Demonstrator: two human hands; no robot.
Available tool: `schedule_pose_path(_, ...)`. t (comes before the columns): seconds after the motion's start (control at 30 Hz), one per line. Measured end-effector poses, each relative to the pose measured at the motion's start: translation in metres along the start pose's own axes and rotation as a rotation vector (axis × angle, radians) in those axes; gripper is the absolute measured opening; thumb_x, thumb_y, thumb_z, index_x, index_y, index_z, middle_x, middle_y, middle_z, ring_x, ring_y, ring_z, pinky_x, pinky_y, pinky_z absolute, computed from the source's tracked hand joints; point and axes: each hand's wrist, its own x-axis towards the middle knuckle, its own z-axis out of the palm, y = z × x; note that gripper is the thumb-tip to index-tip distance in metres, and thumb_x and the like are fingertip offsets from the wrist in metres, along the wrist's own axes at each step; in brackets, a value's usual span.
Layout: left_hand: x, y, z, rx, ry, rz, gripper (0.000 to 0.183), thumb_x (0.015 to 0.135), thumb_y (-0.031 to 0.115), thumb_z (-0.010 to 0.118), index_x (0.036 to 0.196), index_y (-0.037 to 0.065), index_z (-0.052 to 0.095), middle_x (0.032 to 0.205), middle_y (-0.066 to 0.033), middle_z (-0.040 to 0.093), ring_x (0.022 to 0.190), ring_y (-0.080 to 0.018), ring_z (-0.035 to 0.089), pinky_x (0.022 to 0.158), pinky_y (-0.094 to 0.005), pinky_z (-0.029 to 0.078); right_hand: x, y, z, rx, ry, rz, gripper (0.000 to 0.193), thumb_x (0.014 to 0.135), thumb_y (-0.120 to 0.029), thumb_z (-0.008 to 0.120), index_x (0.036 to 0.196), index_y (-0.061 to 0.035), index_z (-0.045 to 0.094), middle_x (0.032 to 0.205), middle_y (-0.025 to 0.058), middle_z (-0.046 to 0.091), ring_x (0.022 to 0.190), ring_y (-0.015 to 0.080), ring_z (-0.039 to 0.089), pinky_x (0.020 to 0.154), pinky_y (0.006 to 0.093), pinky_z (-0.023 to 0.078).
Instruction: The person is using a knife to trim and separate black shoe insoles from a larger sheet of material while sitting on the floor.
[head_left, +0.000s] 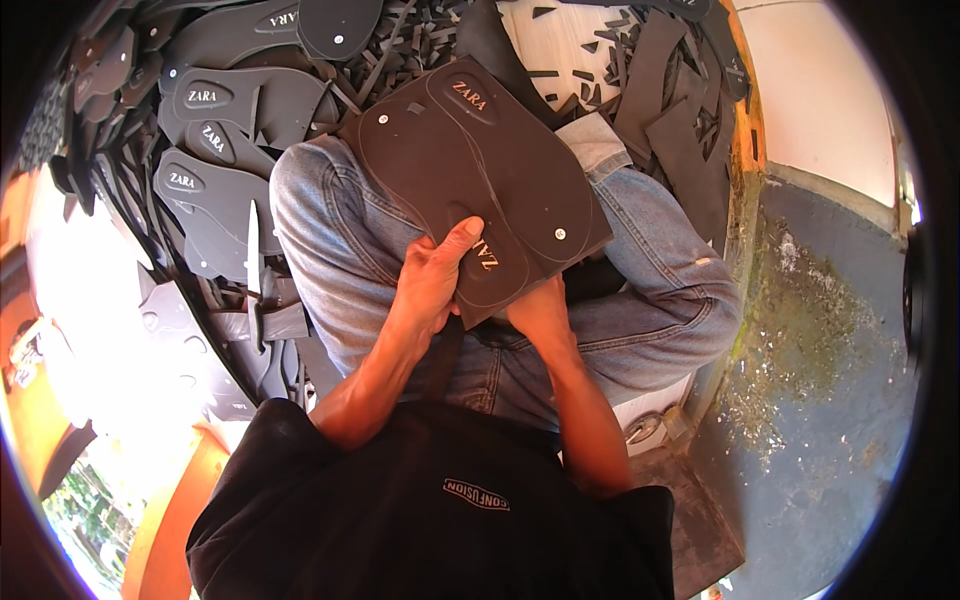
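A dark foam sheet [520,190] lies tilted over my crossed legs, printed with two sole outlines that sit side by side. Each outline carries a raised oval label and a small round white dot. My left hand [432,275] grips the sheet's near left edge, thumb pressed on top and fingers curled beneath. Under the near right edge goes my right hand [540,305]; its fingers are hidden by the sheet, so I cannot tell whether they hold anything.
A knife [254,265] with a dark handle lies left of my knee on cut black soles [205,225]. Small black foam offcuts [410,40] are heaped ahead, with longer strips [690,130] at right. An orange edge [745,100] borders the blue-grey, stained floor [830,340].
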Motion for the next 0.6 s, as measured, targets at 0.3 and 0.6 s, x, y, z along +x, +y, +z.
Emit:
schedule_pose_path(0.3,0.003,-0.003,0.0,-0.061,-0.019,-0.007,0.033,0.087,0.034,0.064,0.093,0.002,0.061,0.067,-0.0025,0.061,0.04,-0.006,0.051,0.026,-0.0183,0.032,0.008,0.002,0.017,0.054,0.116,-0.093,0.047,0.075,-0.025,0.07,0.115,-0.0038,0.058,0.111,0.0162,0.061,0.104,0.0324,0.059,0.084,0.0402,0.046)
schedule_pose_path(0.6,0.003,-0.001,0.001,-0.062,-0.007,-0.048,0.033,0.086,0.035,0.065,0.078,0.003,0.061,0.061,-0.0012,0.059,0.038,-0.0062,0.05,0.026,-0.0179,0.033,0.022,0.007,0.029,0.09,0.24,-0.307,0.038,0.078,-0.021,0.067,0.111,-0.0033,0.06,0.107,0.0143,0.062,0.1,0.0305,0.059,0.083,0.0402,0.046)
